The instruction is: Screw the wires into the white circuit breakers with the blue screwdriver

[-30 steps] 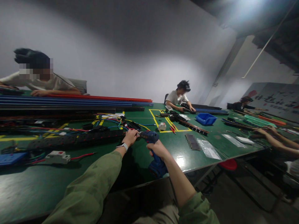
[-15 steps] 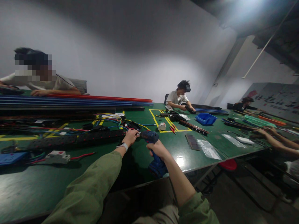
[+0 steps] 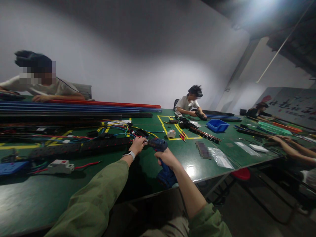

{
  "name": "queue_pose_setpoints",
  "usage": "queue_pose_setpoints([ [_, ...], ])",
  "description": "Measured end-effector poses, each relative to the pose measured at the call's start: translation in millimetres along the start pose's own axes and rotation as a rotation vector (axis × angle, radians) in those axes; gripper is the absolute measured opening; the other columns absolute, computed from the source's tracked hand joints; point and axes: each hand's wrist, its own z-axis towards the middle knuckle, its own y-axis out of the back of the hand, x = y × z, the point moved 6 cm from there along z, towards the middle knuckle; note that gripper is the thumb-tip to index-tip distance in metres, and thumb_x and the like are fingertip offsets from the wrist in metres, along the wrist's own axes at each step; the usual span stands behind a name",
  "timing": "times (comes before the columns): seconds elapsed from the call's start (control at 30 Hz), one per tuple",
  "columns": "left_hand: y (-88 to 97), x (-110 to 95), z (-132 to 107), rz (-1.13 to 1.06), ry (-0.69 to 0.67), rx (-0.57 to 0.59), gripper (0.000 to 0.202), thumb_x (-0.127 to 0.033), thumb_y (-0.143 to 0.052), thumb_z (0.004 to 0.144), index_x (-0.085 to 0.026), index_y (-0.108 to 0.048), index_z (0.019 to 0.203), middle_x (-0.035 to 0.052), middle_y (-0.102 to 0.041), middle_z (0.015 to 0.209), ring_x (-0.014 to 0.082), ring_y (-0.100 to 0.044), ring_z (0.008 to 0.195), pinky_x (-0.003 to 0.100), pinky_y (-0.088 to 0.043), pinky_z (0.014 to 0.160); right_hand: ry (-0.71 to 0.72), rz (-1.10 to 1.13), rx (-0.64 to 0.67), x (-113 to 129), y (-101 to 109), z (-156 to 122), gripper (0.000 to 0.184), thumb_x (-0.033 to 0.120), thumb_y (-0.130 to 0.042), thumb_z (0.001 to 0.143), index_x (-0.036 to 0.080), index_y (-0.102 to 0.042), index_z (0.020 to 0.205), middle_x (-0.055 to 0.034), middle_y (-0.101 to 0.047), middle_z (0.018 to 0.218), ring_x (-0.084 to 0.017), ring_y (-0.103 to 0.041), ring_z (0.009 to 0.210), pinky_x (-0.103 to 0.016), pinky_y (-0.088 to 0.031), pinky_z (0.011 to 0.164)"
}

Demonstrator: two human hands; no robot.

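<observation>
My right hand [image 3: 166, 156] is wrapped round the grip of a blue cordless drill [image 3: 163, 163], whose nose points left at the end of a long black power strip [image 3: 81, 147] lying on the green table [image 3: 103, 184]. My left hand [image 3: 138, 144] is closed on that end of the strip, right beside the drill's tip. A watch shows on my left wrist, and both arms wear olive green sleeves.
Coloured wires [image 3: 116, 129] and long blue and red rails [image 3: 74, 106] lie behind the strip. A white breaker [image 3: 60, 166] sits at left, a blue bin [image 3: 217, 125] at right. Other people work at the far left, the far side and the right, where a forearm [image 3: 291, 149] rests.
</observation>
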Motion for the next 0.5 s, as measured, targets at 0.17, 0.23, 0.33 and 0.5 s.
queue_pose_setpoints([
  [0.17,-2.4,2.3,1.2,0.014,-0.018,-0.017,0.022,-0.031,-0.062,0.098,-0.027,-0.076,0.115,0.0096,-0.073,0.116,0.03,-0.054,0.118,0.043,-0.04,0.105,-0.002,0.014,-0.003,0.2,-0.2,-0.3,0.016,0.016,-0.059,0.07,0.018,-0.061,0.085,0.007,-0.051,0.053,-0.011,-0.051,0.04,-0.021,-0.035,0.041],
  [0.23,-3.2,2.7,1.6,0.023,-0.029,-0.026,0.023,-0.03,-0.061,0.098,-0.027,-0.076,0.115,0.0094,-0.073,0.116,0.0302,-0.054,0.117,0.043,-0.04,0.105,-0.013,0.014,-0.004,0.0,-0.3,-1.2,0.018,0.016,-0.06,0.07,0.018,-0.062,0.088,0.007,-0.051,0.053,-0.011,-0.05,0.04,-0.021,-0.035,0.042],
  [0.33,-3.4,2.4,1.8,0.044,-0.048,-0.044,0.023,-0.028,-0.06,0.098,-0.027,-0.077,0.114,0.0092,-0.074,0.114,0.0303,-0.054,0.117,0.043,-0.041,0.103,-0.02,0.016,-0.011,-0.3,-0.1,-2.0,0.022,0.016,-0.06,0.071,0.017,-0.063,0.092,0.007,-0.052,0.054,-0.01,-0.051,0.041,-0.02,-0.033,0.042],
  [0.5,-4.7,2.8,2.5,0.064,-0.076,-0.057,0.024,-0.028,-0.06,0.098,-0.026,-0.077,0.115,0.0097,-0.073,0.113,0.0309,-0.054,0.115,0.042,-0.041,0.102,-0.01,0.025,-0.007,-0.5,-0.3,-1.4,0.018,0.016,-0.06,0.07,0.018,-0.062,0.088,0.0066,-0.052,0.054,-0.011,-0.051,0.041,-0.021,-0.034,0.043],
])
